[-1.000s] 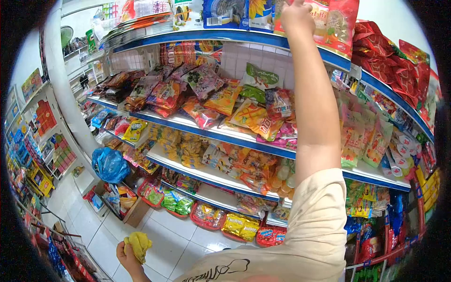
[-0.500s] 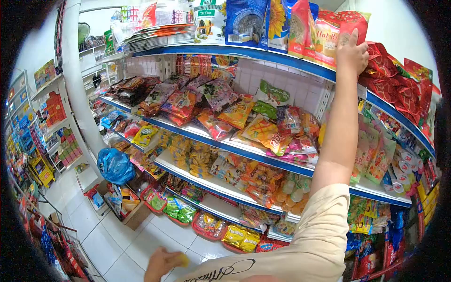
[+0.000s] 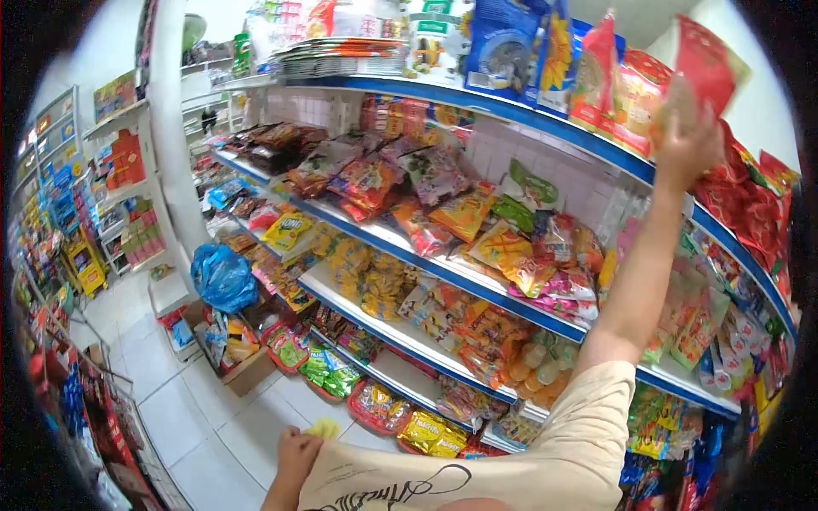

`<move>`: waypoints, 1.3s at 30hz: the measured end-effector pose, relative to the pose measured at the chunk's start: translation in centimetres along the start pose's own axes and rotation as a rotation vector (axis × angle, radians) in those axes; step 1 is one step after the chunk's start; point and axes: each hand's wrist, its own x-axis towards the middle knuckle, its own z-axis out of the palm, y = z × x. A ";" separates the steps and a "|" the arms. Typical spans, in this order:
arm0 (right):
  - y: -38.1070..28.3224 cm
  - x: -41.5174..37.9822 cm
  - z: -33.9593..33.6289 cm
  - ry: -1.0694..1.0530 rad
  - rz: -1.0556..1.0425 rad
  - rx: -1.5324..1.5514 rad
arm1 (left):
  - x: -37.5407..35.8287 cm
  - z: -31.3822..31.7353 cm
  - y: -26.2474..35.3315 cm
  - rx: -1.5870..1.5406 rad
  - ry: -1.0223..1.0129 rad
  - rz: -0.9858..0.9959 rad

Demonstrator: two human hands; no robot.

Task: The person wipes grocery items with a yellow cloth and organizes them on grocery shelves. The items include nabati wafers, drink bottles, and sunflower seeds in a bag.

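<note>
My right hand (image 3: 692, 143) is raised at the top shelf's right end, blurred by motion. Its fingers grip the lower part of a red snack bag (image 3: 709, 66), which tilts above the shelf. Just left of it stand a red-and-cream bag (image 3: 639, 100), a pink-red bag (image 3: 594, 77) and blue sunflower-seed bags (image 3: 504, 43). Low in front of my shirt, my left hand (image 3: 298, 450) is closed on a small yellow cloth-like piece (image 3: 325, 428) that sticks out past the fingers.
Shelves below hold piled candy bags (image 3: 366, 183) and yellow packets (image 3: 375, 285). Red bags (image 3: 745, 196) fill the corner shelf at right. Red baskets of sweets (image 3: 379, 407) line the floor. A blue plastic bag (image 3: 223, 278) sits above a cardboard box (image 3: 243, 370).
My right hand has lifted the red bag off the top shelf and tilted it. My left hand has come closer to my shirt with the yellow piece. The view has shifted.
</note>
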 end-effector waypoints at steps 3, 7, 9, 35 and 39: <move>2.5 -2.2 -1.6 0.100 0.179 0.128 | -0.2 0.0 -0.4 -0.019 -0.080 0.040; -6.0 -1.9 -8.0 0.380 0.617 0.522 | 0.5 -0.8 0.3 -0.094 0.042 -0.102; -11.0 -2.4 -12.6 0.221 0.769 0.745 | 0.9 -1.5 0.3 -0.128 0.158 -0.114; -33.6 -30.9 -47.5 -2.679 -0.401 2.089 | -5.3 -7.5 3.1 -1.747 0.259 -0.160; -31.6 -32.1 -53.2 -3.020 -0.402 2.095 | -6.0 -9.6 4.1 -1.703 0.408 -0.193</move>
